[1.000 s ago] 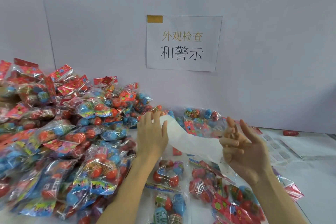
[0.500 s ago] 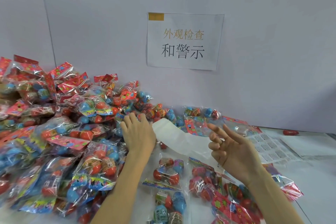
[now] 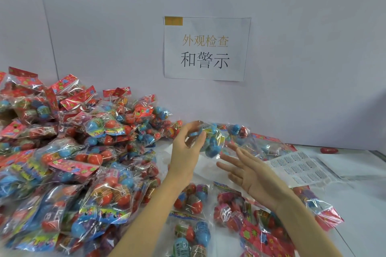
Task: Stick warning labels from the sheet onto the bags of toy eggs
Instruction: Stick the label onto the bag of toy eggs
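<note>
My left hand [image 3: 186,152] pinches a clear bag of blue toy eggs [image 3: 212,140] and holds it up above the table. My right hand [image 3: 250,173] is open, palm up, just below and to the right of that bag, not touching it. The label sheet [image 3: 300,168], white with rows of small printed labels, lies flat on the table to the right of my right hand. A large heap of bagged toy eggs [image 3: 73,162] fills the left side. More bags [image 3: 229,210] lie in front of me under my forearms.
A white wall stands close behind the table with a paper sign [image 3: 205,48] taped on it. A white paper strip [image 3: 206,168] lies on the table under my hands. A small red object [image 3: 329,150] sits at the far right near the wall.
My left hand left the heap, moved right and lifted a bag of blue eggs. My right hand opened flat, palm up, under it. The white strip now lies on the table.
</note>
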The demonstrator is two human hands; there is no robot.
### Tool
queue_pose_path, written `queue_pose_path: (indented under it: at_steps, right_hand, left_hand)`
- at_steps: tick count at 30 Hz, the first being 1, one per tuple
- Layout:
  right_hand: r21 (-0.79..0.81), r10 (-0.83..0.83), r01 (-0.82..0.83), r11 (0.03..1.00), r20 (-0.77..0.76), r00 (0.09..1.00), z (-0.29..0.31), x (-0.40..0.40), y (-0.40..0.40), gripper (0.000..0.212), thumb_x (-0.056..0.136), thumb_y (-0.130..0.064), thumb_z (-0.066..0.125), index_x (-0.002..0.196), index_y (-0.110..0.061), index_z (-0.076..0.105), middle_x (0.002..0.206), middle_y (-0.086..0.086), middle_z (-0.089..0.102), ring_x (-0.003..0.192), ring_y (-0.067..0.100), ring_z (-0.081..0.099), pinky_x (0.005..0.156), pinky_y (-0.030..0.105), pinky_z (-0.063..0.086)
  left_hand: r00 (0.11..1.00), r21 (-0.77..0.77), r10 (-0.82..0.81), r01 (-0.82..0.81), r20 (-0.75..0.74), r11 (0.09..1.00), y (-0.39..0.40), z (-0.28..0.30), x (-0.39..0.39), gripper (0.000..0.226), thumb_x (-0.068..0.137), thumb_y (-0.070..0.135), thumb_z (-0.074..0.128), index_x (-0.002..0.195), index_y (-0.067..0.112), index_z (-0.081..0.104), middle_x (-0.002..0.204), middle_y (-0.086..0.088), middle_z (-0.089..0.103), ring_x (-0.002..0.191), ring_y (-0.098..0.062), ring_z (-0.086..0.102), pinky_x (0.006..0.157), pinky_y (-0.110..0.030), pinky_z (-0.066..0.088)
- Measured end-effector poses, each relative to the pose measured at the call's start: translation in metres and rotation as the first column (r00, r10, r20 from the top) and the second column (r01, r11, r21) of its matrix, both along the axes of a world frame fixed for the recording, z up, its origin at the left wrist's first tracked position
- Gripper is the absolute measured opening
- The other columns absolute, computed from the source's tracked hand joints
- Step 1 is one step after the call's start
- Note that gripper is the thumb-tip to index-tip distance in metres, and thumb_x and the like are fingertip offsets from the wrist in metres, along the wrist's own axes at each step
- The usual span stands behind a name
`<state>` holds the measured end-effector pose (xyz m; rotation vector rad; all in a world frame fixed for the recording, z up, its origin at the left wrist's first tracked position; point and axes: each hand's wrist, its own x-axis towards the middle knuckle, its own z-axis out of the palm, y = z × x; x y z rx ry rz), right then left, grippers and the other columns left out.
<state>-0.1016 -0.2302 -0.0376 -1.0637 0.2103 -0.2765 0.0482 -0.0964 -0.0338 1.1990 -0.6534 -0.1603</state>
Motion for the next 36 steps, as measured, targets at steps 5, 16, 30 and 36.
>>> queue_pose_path:
  at_steps: [5,16,30,36]
  right_hand:
    - [-0.184,-0.191,0.19,0.964,0.015,0.981,-0.001,0.005,0.008,0.046,0.083,-0.05,0.076,0.115,-0.017,0.08,0.092,0.005,0.071,0.071,0.018,0.063,0.058,0.026,0.05]
    - [-0.555,-0.323,0.347,0.756,0.144,0.935,-0.006,0.005,0.009,0.045,0.097,-0.056,0.062,0.064,-0.026,0.067,0.059,0.008,0.062,0.041,0.015,0.04,0.044,0.022,0.035]
    - [-0.632,-0.441,0.423,0.649,0.141,0.887,-0.005,0.003,-0.003,0.052,0.09,-0.062,0.062,0.081,-0.013,0.078,0.065,0.005,0.07,0.061,0.026,0.066,0.064,0.039,0.058]
    - [-0.671,-0.458,0.445,0.593,0.173,0.872,-0.009,0.007,0.0,0.059,0.094,-0.054,0.061,0.041,-0.029,0.053,0.041,-0.011,0.052,0.035,0.0,0.042,0.043,0.009,0.033]
  left_hand:
    - [0.958,0.031,-0.216,0.226,-0.187,0.974,-0.007,-0.006,-0.009,0.019,0.104,0.02,0.066,0.12,0.025,0.076,0.12,0.002,0.074,0.116,-0.015,0.068,0.105,-0.038,0.05]
    - [0.977,0.168,-0.191,0.205,-0.092,0.964,-0.009,-0.013,-0.008,0.012,0.098,0.021,0.073,0.1,0.011,0.079,0.095,-0.006,0.076,0.093,-0.019,0.071,0.084,-0.028,0.058]
    - [0.971,0.195,-0.216,0.233,-0.106,0.953,-0.001,-0.008,0.008,0.011,0.103,0.011,0.064,0.105,0.011,0.075,0.094,0.0,0.077,0.082,-0.013,0.072,0.066,-0.027,0.059]
    - [0.942,0.335,-0.336,0.324,-0.023,0.885,0.003,-0.006,0.002,0.007,0.102,0.023,0.067,0.098,0.02,0.07,0.09,0.013,0.069,0.083,-0.002,0.065,0.074,-0.02,0.051]
